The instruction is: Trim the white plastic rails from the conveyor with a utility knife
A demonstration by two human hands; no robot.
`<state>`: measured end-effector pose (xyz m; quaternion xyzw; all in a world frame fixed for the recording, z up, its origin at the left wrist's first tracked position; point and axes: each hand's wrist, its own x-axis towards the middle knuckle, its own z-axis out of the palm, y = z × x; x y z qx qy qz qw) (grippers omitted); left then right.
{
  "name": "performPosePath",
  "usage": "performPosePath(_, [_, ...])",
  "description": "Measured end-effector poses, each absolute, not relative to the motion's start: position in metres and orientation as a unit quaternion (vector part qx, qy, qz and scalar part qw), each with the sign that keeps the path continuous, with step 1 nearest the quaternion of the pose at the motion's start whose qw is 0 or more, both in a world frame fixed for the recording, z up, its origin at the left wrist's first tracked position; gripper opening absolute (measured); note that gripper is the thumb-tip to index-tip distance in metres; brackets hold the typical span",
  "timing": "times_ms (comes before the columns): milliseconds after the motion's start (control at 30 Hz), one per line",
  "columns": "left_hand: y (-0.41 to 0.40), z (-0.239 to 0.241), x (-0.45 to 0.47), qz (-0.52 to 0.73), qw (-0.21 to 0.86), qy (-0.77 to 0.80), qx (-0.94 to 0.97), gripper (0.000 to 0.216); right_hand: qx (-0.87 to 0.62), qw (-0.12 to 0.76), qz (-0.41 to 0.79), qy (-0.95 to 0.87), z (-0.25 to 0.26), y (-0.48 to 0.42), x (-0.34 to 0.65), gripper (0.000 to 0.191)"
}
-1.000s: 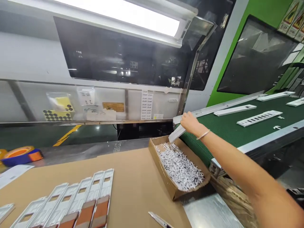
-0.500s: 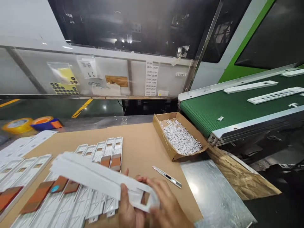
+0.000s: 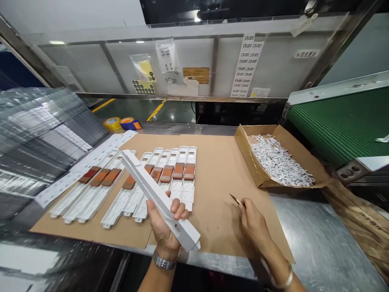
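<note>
My left hand point(image 3: 165, 225) grips a long white plastic strip point(image 3: 154, 192), which slants up to the left above the cardboard sheet point(image 3: 212, 190). My right hand point(image 3: 253, 223) is closed on a thin metal knife point(image 3: 235, 199) whose tip pokes out to the upper left. Several white plastic panels with brown patches point(image 3: 164, 176) lie side by side on the cardboard, just beyond the left hand.
An open cardboard box of small white plastic scraps point(image 3: 279, 160) sits at the right of the cardboard. A green conveyor belt point(image 3: 340, 125) runs at the far right. Tape rolls point(image 3: 121, 123) lie at the back. Clear stacked trays point(image 3: 39, 134) stand at the left.
The white strip, taken from the conveyor a second ago, is now held in my left hand alone. My right hand has picked the knife up off the cardboard. The view swung left and down.
</note>
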<state>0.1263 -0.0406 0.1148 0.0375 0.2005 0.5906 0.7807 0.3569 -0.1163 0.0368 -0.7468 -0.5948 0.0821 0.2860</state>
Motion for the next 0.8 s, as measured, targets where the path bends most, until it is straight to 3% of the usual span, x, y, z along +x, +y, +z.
performPosePath(167, [-0.05, 0.106, 0.113, 0.587, 0.788, 0.182, 0.042, 0.048, -0.642, 0.379, 0.221, -0.629, 0.083, -0.168, 0.299, 0.021])
performPosePath(267, [-0.054, 0.103, 0.109, 0.581, 0.796, 0.165, 0.05, 0.05, -0.609, 0.385, 0.289, -0.63, 0.095, -0.185, 0.271, 0.017])
performPosePath(600, [-0.062, 0.097, 0.109, 0.559, 0.819, 0.097, 0.087, 0.047, -0.623, 0.404, 0.225, -0.631, 0.085, -0.194, 0.238, 0.029])
performPosePath(800, [-0.065, 0.099, 0.113, 0.544, 0.831, 0.078, 0.089, 0.053, -0.624, 0.369, 0.232, -0.649, 0.097, -0.193, 0.239, 0.03])
